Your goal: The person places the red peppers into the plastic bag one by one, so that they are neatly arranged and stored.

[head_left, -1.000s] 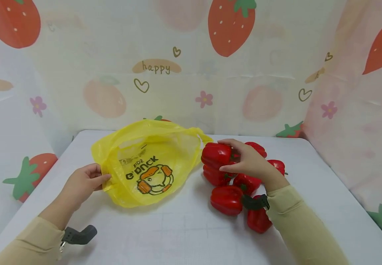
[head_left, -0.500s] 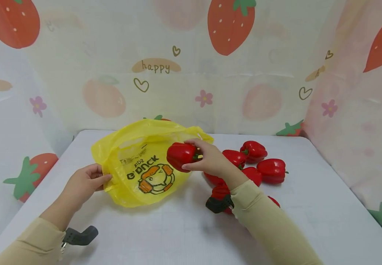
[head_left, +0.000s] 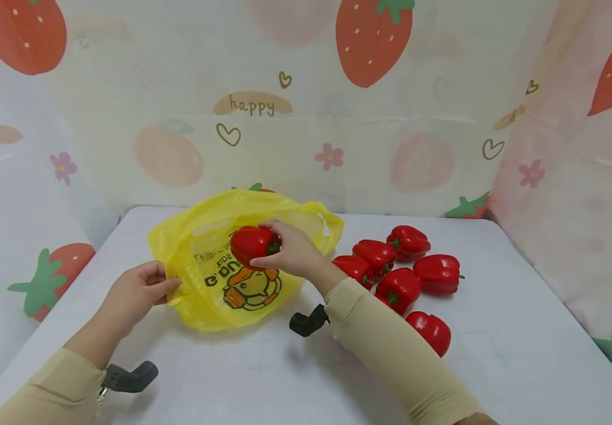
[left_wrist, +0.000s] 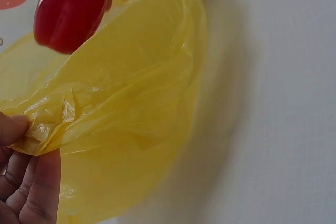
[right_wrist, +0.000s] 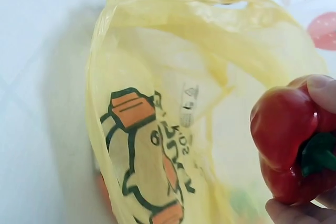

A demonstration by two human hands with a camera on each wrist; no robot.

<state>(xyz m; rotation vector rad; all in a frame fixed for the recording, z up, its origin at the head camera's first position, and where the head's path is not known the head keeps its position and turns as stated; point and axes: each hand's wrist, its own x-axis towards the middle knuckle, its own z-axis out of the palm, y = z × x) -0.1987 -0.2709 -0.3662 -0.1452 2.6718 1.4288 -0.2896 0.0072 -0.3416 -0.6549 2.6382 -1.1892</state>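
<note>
A yellow plastic bag (head_left: 194, 310) with a duck print lies with its mouth spread on the table. My left hand (head_left: 134, 290) pinches the left edge of its mouth between thumb and fingers; the left wrist view shows the film bunched under the thumb (left_wrist: 13, 128). In my right hand (head_left: 297, 252) is a red bell pepper (head_left: 251, 244), gripped around its stem end. The right wrist view shows the pepper's green stem (right_wrist: 319, 153) facing the palm. The pepper is at the bag's mouth; how far inside it is, I cannot tell.
Several more red bell peppers (head_left: 437, 274) lie grouped on the white table (head_left: 221, 378), right of the bag. One pepper (head_left: 429, 332) lies nearer the front, partly behind my right sleeve (head_left: 390, 354). A strawberry-patterned cloth (head_left: 284, 159) stands behind the table.
My right hand has lifted the bell pepper from the group and carried it left to the bag's mouth. The left hand has kept its hold on the bag's edge.
</note>
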